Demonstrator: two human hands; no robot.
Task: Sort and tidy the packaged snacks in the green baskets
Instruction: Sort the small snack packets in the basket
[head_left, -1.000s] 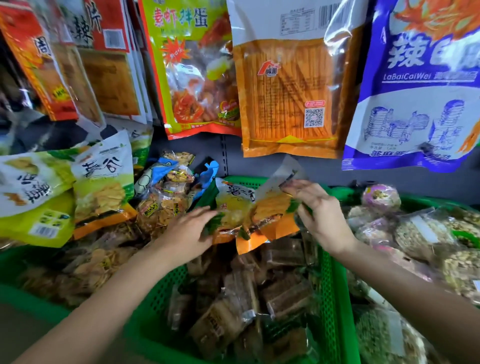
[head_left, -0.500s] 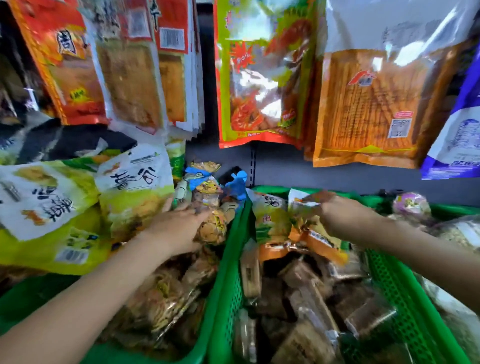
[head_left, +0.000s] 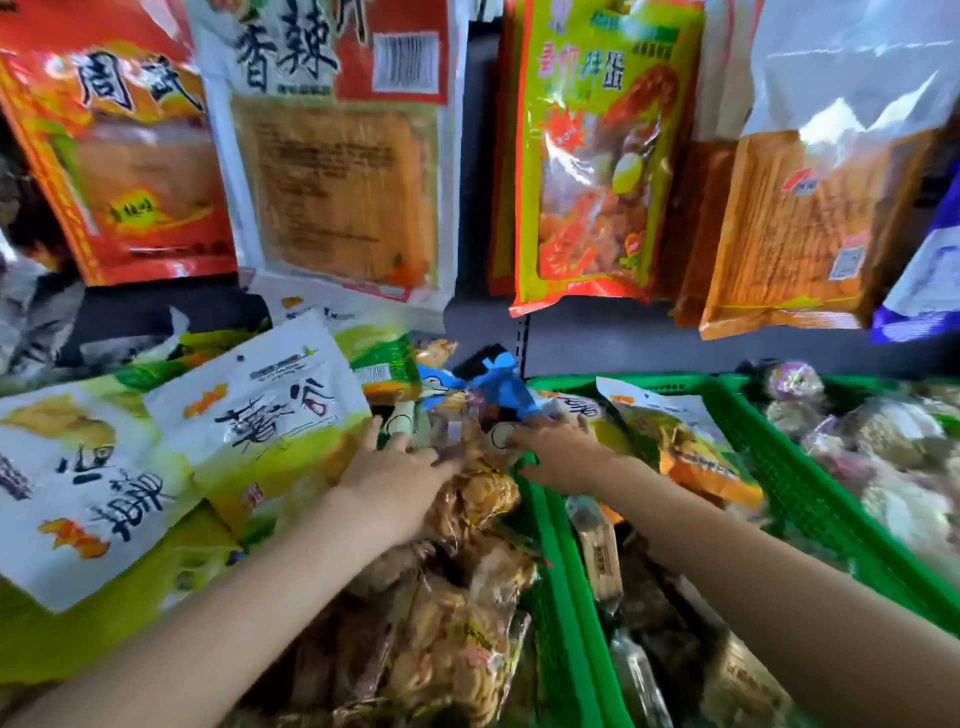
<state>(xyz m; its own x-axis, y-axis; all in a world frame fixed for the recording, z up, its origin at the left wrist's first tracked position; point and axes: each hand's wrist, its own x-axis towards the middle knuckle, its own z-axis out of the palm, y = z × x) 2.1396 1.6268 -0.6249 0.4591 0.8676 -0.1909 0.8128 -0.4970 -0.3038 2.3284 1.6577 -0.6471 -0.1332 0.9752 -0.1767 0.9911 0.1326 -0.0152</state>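
Observation:
My left hand (head_left: 395, 470) lies with fingers spread on the clear packs of brown snacks (head_left: 475, 493) heaped in the left green basket. My right hand (head_left: 563, 452) reaches left across the rim of the middle green basket (head_left: 553, 571), and its fingertips touch the blue-topped clear packs (head_left: 498, 387) at the back of that heap. A yellow and orange bag (head_left: 685, 449) leans free in the middle basket, right of my right wrist. Dark brown wrapped bars (head_left: 597, 551) fill the middle basket below my right forearm.
Large white and green bags (head_left: 260, 410) lie stacked on the left. Big red, orange and yellow-green bags (head_left: 587, 156) hang above, along the back wall. A third green basket (head_left: 810, 499) on the right holds pale round packs.
The view has swung left. My right hand let go of the yellow and orange bag and moved left over the basket rim. My left hand shifted from the middle basket onto the left heap.

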